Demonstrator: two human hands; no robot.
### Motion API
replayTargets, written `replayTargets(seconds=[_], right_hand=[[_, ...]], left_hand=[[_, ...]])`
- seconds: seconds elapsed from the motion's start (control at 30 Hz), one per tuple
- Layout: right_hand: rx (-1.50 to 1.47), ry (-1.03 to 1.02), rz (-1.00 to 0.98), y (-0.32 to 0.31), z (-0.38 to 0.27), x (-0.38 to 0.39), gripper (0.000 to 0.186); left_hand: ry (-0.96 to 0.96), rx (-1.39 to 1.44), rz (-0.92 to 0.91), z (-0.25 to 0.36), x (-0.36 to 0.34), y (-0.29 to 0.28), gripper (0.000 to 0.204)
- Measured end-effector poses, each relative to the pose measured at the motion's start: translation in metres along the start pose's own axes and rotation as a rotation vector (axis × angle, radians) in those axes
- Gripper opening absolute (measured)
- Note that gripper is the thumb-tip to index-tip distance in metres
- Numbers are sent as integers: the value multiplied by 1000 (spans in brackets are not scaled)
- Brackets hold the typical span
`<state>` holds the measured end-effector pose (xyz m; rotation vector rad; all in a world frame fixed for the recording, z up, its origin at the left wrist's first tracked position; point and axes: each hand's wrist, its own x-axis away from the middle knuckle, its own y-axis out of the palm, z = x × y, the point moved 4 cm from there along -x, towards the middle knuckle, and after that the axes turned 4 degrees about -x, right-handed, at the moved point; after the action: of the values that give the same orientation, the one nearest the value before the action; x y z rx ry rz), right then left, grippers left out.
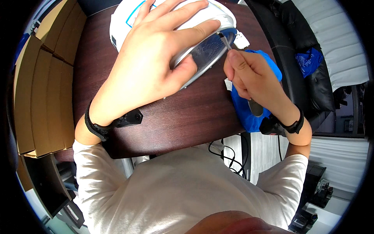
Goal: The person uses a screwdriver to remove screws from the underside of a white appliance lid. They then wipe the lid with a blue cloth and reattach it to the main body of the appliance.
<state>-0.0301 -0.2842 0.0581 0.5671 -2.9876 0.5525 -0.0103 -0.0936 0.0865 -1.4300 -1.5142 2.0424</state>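
The left hand (156, 58) is spread wide and clamped over a white round appliance (128, 19) tilted on the dark table (187, 117), while the right hand (249, 78), closed on a thin metal tool (226, 42), probes its shiny, probably rigid, slippery rim beside a blue cloth (249, 113).

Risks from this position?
1. The tool in the right hand works at the rim of the white appliance, close to the left hand thumb; a slip could jab it.
2. The appliance is tilted on edge, steadied only by the left hand's grip; it may roll.
3. The blue cloth overhangs the table edge and may drop.
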Motion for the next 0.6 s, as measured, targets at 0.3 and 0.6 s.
replayTargets(seconds=[0.3, 0.6], right_hand=[[1342, -623, 417, -12, -25, 4, 27], [1681, -748, 341, -16, -67, 17, 18]], left_hand=[[162, -62, 231, -20, 11, 24, 61], [166, -62, 232, -20, 9, 23, 60]])
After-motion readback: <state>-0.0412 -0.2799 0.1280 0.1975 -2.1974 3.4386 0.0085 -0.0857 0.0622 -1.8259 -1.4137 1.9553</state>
